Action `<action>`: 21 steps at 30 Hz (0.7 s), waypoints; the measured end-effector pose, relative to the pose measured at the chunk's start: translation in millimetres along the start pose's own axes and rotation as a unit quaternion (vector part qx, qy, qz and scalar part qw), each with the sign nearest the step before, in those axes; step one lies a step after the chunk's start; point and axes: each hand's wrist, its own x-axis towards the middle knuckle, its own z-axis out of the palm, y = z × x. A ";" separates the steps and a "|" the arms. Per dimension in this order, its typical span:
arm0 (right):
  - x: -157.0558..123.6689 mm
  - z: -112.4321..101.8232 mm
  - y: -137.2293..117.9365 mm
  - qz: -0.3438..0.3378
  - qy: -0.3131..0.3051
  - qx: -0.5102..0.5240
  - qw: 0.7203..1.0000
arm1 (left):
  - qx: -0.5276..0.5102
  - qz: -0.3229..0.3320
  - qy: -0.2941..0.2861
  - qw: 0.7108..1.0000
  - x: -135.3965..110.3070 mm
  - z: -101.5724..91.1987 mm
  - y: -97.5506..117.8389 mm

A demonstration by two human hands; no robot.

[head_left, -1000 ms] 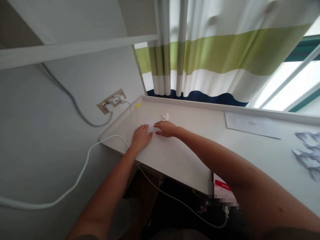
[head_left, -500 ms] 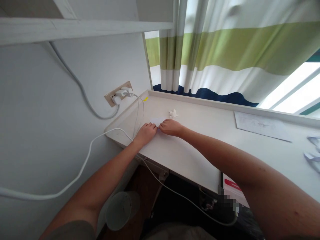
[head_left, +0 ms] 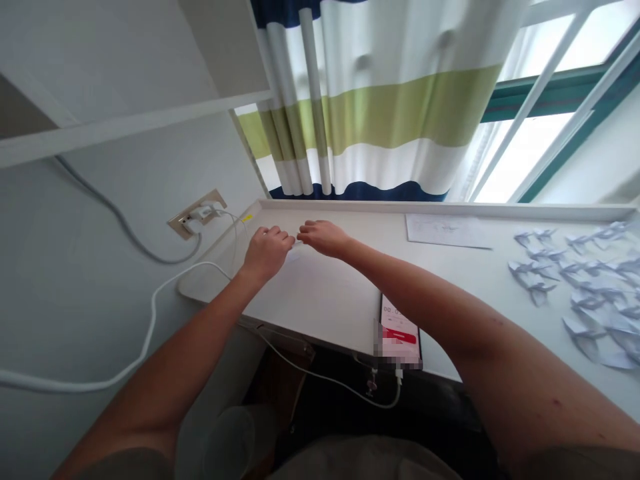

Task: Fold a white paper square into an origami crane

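Hands have drifted a little apart since the last frame, and the view has swung so that much more of the desk's right end shows. The left hand (head_left: 267, 254) sits at the middle left of the frame, fingers curled down, with the right hand (head_left: 324, 238) just beside it, fingers pointing back toward it. Neither looks spread flat, but you can't really tell whether they're pinching anything. A small piece of white paper (head_left: 299, 253) lies on the white desk (head_left: 320, 297) right between them, pale and hard to make out against the surface. Further right, a printed sheet (head_left: 447, 231) lies along the back edge, and a big scatter of folded paper shapes (head_left: 590, 293) fills the right side of the desk. A phone (head_left: 400, 330), partly pixelated, sits at the front edge under the right forearm, with a white cable (head_left: 385, 399) hanging from it. Upper left, a charger (head_left: 203, 213) is plugged into a wall socket (head_left: 196, 216), with another white cable (head_left: 155, 320) looping down the wall. A green, white and navy striped curtain (head_left: 370, 113) hangs over the window (head_left: 530, 143).
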 end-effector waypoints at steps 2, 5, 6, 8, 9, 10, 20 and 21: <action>-1.4 3.1 -2.3 -0.014 -0.033 -0.006 0.999 | 0.017 0.011 -0.015 1.000 0.0 -3.6 9.3; 3.3 11.3 -12.9 -0.021 -0.056 -0.002 0.998 | 0.014 -0.007 -0.080 0.997 -10.5 2.1 15.9; 4.7 12.9 -16.6 -0.025 -0.056 0.000 0.998 | 0.002 -0.015 -0.105 0.994 -15.4 4.8 15.8; 4.8 12.1 -21.7 -0.035 -0.056 0.005 0.998 | -0.026 -0.026 -0.130 0.991 -23.7 8.3 13.5; 3.3 9.4 -22.7 -0.036 -0.054 0.006 0.998 | -0.035 -0.039 -0.126 0.991 -26.2 8.5 12.0; 0.8 5.3 -22.4 -0.034 -0.052 0.005 0.998 | -0.042 -0.053 -0.120 0.991 -26.9 7.6 10.7; -80.8 -49.7 19.8 0.173 0.055 0.103 0.978 | -0.021 -0.049 -0.137 0.989 2.5 -3.1 22.9; -93.6 -50.3 25.0 0.205 0.075 0.139 0.966 | -0.037 -0.050 -0.142 0.988 5.5 -1.6 26.2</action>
